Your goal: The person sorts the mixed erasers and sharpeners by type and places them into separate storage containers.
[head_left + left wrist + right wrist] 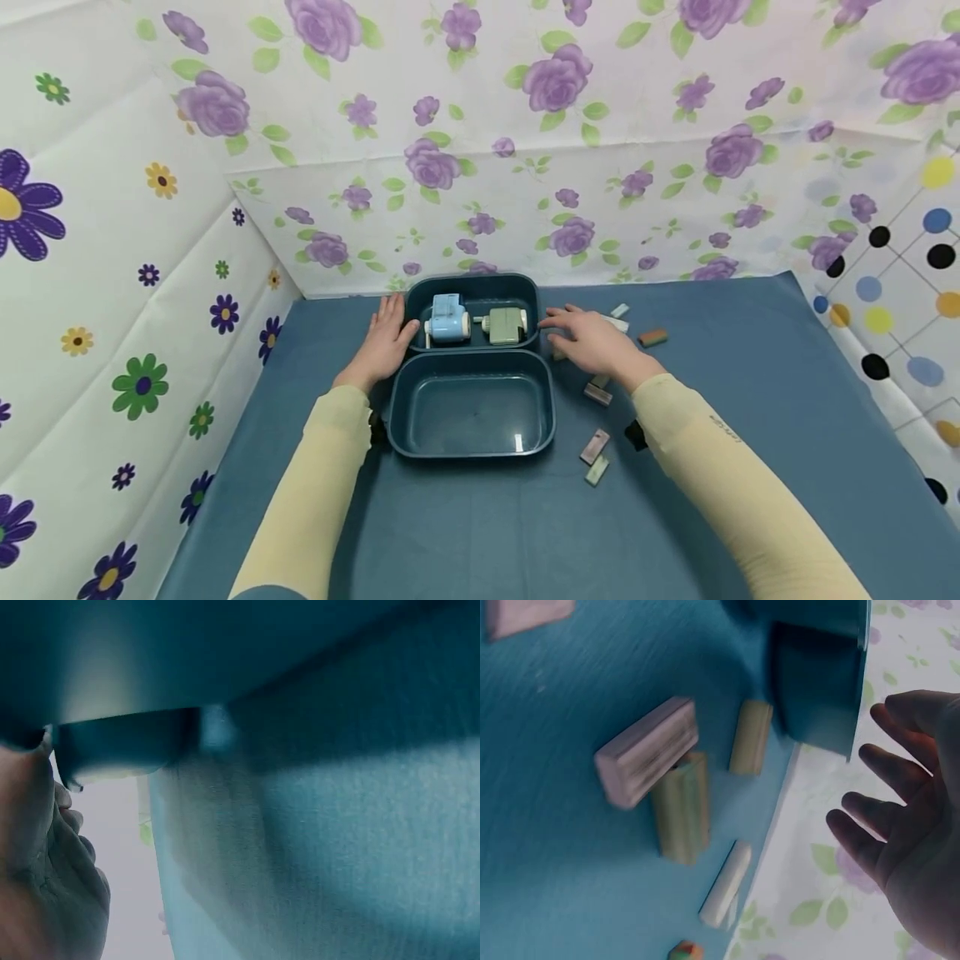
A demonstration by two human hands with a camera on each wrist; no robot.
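My left hand (381,346) rests at the left side of the far dark teal tray (472,280), its fingers straight. In the left wrist view, the thumb side of the hand (56,877) meets the tray rim. Inside this tray stand a blue crank pencil sharpener (448,319) and an olive-green one (504,326), side by side. My right hand (592,340) hovers by the tray's right edge, holding nothing. Its fingers are spread and loosely bent in the right wrist view, apart from the tray wall (817,686).
Directly in front is a second teal tray (472,408) with nothing in it. Several small eraser-like blocks lie to the right, including a pink one (595,447), a pale green one (597,471) and an orange-green one (652,337). Flowered sheets (495,192) wall the back and left.
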